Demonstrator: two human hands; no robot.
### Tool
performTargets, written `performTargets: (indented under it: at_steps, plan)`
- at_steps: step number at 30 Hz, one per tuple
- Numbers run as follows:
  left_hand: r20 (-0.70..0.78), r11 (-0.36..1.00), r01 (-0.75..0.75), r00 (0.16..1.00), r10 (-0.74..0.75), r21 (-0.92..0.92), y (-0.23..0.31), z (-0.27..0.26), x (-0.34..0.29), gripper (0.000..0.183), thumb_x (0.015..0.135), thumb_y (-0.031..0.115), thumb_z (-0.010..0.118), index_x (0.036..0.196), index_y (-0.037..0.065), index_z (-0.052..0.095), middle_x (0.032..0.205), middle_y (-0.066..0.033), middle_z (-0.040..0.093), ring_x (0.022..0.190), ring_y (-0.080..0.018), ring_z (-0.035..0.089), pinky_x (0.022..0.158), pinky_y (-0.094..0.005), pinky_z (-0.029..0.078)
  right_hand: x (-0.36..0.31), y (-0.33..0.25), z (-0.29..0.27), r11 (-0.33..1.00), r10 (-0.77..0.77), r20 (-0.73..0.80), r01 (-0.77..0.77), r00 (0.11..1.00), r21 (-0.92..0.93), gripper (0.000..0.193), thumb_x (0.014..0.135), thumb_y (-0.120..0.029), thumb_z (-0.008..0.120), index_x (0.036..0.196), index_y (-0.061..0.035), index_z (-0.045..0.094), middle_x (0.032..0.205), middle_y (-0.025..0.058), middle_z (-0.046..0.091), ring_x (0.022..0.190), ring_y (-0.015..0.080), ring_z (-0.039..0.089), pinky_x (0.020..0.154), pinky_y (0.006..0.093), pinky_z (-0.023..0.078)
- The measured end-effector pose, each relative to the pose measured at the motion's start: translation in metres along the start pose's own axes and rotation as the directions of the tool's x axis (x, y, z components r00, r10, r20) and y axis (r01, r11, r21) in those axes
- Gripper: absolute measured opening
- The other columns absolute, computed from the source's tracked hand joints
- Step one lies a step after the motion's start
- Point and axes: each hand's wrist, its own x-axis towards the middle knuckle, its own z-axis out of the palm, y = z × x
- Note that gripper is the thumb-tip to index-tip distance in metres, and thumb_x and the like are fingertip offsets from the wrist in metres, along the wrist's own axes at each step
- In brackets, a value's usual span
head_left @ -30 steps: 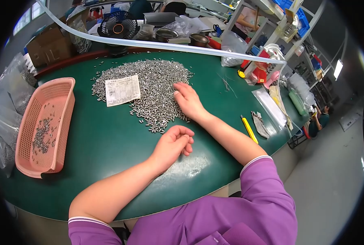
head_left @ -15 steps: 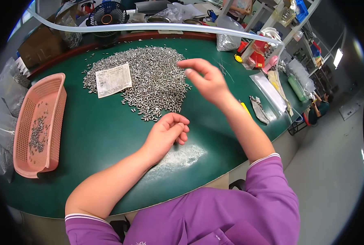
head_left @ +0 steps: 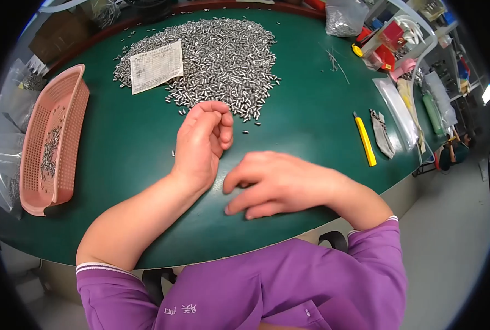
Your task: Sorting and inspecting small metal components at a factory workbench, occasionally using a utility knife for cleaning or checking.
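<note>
A wide heap of small shiny metal pins (head_left: 223, 60) covers the far middle of the green table. At its near edge is my left hand (head_left: 203, 143), palm up with the fingers curled in. What lies inside those fingers, if anything, is hidden. My right hand (head_left: 280, 184) hovers low over the table close to my body, palm down, slightly blurred. Its fingers are apart and nothing shows between them. On the heap's left side rests a printed paper slip (head_left: 157, 67).
At the left stands a pink perforated basket (head_left: 73, 137) with some pins inside, beside clear plastic bags (head_left: 6, 170). To the right lie a yellow utility knife (head_left: 366, 142), a grey cloth scrap (head_left: 382, 135) and thin wires (head_left: 337, 63). A bag of metal parts (head_left: 344, 22) sits far right.
My right hand has come from the heap's right edge down toward my body. The left hand stays curled near the heap's front. The view has tilted down, bringing the yellow knife into full sight.
</note>
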Motion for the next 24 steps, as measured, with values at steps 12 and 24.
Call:
performTargets:
  at_steps: [12,24]
  plan:
    - [-0.022,1.000,0.021,1.000,-0.021,-0.017,0.000,0.000,-0.003,0.011,0.090,0.006,0.046,0.099,0.003,0.052,0.082,-0.0058,0.056,0.061,-0.0109,0.047,0.055,-0.0244,0.038,-0.004,0.044,-0.021,0.845,0.117,-0.660,-0.424,0.742,-0.327,0.017,0.073,-0.006,0.070,0.088,-0.0140,0.068,0.088,0.0029,0.060,0.086,0.0253,0.057,0.076,0.0365,0.047]
    - [0.032,0.982,0.104,0.993,-0.110,0.156,0.000,0.005,-0.001,0.013,0.086,0.002,0.046,0.098,0.004,0.051,0.084,-0.0053,0.054,0.063,-0.0116,0.045,0.056,-0.0256,0.037,-0.012,0.034,-0.024,0.880,0.353,-0.330,-0.431,0.875,-0.201,0.010,0.075,-0.010,0.067,0.085,-0.0066,0.065,0.082,0.0085,0.060,0.086,0.0286,0.059,0.075,0.0386,0.048]
